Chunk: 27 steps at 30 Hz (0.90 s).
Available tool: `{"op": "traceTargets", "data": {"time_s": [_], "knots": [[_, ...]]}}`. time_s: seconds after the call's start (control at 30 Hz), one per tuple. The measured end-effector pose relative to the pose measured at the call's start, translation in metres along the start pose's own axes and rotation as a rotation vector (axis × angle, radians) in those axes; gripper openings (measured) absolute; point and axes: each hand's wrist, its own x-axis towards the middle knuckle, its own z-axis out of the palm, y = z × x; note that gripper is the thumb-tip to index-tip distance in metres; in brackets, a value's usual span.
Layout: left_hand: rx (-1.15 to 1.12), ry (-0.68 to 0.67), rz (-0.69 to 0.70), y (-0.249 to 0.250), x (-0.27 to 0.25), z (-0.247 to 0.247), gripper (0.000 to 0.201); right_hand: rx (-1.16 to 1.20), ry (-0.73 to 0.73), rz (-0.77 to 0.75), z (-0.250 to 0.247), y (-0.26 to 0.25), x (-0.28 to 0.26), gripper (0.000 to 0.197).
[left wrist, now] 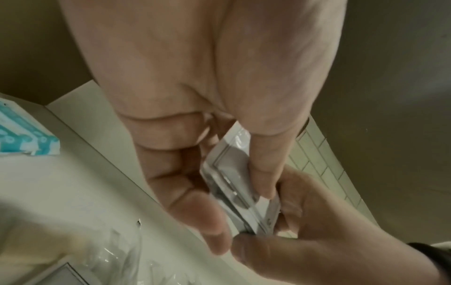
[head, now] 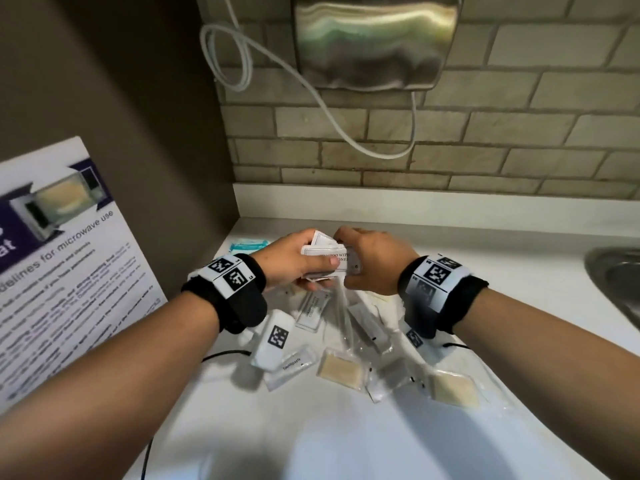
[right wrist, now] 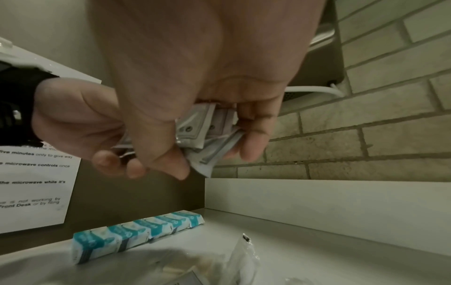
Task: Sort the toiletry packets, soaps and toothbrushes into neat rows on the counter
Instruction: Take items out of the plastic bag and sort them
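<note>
- The counter (head: pixel 450 244) is plain white.
- The stack of packets (head: pixel 329 258) in the hands is white with dark print.
- The row of small packs (right wrist: pixel 136 233) at the counter's back left corner is teal and white, with a repeated pattern.
- The two soaps, (head: pixel 341 368) and (head: pixel 453 389), near the counter's front edge are pale beige in clear wrap.
- The toothpaste sachet (head: pixel 292 367) is clear and white with black lettering.
- The wristbands (head: pixel 239 292) are black and carry white tags with black square codes.
- The wall tiles (head: pixel 485 133) are beige-grey brick pattern.
- The notice (head: pixel 62 271) is white with purple and dark text.
</note>
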Motion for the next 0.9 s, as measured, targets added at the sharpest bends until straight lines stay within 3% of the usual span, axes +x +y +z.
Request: {"op": "traceTargets", "data": {"time_s": [0.13,0.23,0.33,0.43,0.5,0.6,0.77,0.9], "knots": [[-0.036,0.066,-0.026,-0.008,-0.002,-0.004,0.027,0.022,-0.028,-0.039,0.009,-0.008,0.014,0.056],[-0.059,0.159,0.035,-0.017,-0.003,-0.017,0.036,0.148,-0.054,-0.040,0.018,-0.015,0.025,0.062],[-0.021,0.205,0.099,-0.023,-0.010,-0.032,0.041,0.272,-0.075,-0.018,0.026,-0.020,0.040,0.078],[-0.037,0.291,0.127,-0.025,-0.017,-0.047,0.032,0.250,-0.187,0.067,0.032,-0.013,0.051,0.090],[-0.062,0.348,0.124,-0.027,-0.022,-0.059,0.028,0.137,-0.316,0.074,0.041,-0.013,0.057,0.078],[-0.073,0.368,0.108,-0.031,-0.025,-0.070,0.028,-0.020,-0.448,-0.065,0.068,-0.021,0.060,0.052],[-0.085,0.342,0.106,-0.042,-0.023,-0.069,0.048,-0.008,-0.446,-0.155,0.100,-0.035,0.060,0.035],[-0.090,0.344,0.058,-0.052,-0.017,-0.072,0.032,-0.202,-0.421,-0.244,0.097,-0.036,0.064,0.039]]}}
